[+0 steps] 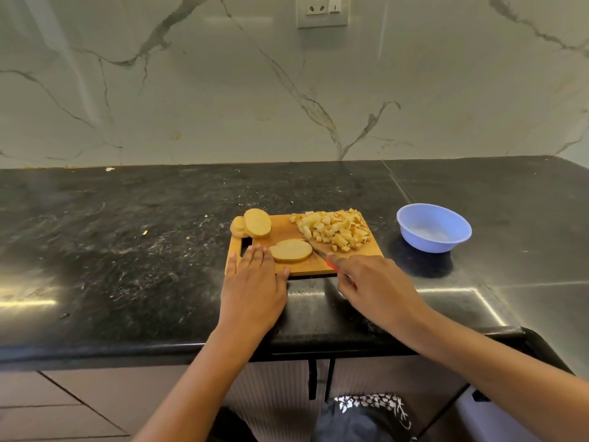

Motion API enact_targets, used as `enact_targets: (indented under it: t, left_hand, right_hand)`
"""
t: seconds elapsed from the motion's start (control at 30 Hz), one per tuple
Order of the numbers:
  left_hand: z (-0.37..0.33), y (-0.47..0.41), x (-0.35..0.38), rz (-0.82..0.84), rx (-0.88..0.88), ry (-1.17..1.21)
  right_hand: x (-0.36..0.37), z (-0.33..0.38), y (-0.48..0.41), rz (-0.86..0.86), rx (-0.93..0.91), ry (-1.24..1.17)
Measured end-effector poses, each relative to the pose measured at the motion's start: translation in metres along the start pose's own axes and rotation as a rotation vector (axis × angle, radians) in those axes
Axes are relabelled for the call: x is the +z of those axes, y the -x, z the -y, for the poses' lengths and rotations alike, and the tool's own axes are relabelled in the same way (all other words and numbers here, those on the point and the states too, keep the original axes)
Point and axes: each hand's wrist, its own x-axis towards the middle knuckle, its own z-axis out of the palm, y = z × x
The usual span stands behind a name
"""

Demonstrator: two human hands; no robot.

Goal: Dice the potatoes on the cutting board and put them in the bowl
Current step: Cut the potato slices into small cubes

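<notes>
Right hand point(371, 283) hides most of knife handle point(332, 267).

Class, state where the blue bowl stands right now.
In the head view, the blue bowl stands on the black counter, right of the cutting board, apart from it.

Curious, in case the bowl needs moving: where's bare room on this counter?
Bare black counter lies left of the cutting board and behind it to the marble wall. The board is crowded: potato slices, diced potato, knife, left hand, right hand.

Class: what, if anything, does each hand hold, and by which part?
The right hand grips a knife by its red handle. The left hand holds nothing; it lies flat on the near corner of the cutting board.
</notes>
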Motion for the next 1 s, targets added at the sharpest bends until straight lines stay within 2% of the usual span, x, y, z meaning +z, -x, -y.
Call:
enact_targets:
  t: [0.13, 0.2, 0.3, 0.37, 0.63, 1.0]
  left_hand:
    - [0.003, 0.000, -0.003, -0.099, -0.009, -0.005]
    - [0.003, -0.006, -0.005, -0.131, 0.054, 0.020]
    - [0.000, -0.020, -0.007, -0.020, 0.262, 0.067]
    - [-0.002, -0.025, -0.008, 0.041, 0.290, 0.122]
    - [0.003, -0.004, -0.010, -0.020, 0.032, 0.299]
    - [0.005, -0.003, -0.011, 0.031, 0.076, 0.381]
  right_hand:
    - [-0.003, -0.006, -0.004, -0.031, 0.016, -0.021]
    - [-0.002, -0.006, -0.003, -0.032, 0.022, -0.028]
    - [0.001, -0.005, -0.003, -0.022, -0.004, -0.038]
    - [0.000, -0.008, -0.004, -0.029, -0.001, -0.061]
    - [-0.009, -0.007, 0.006, -0.036, 0.046, -0.027]
    - [0.002, -0.003, 0.003, -0.008, -0.022, -0.020]
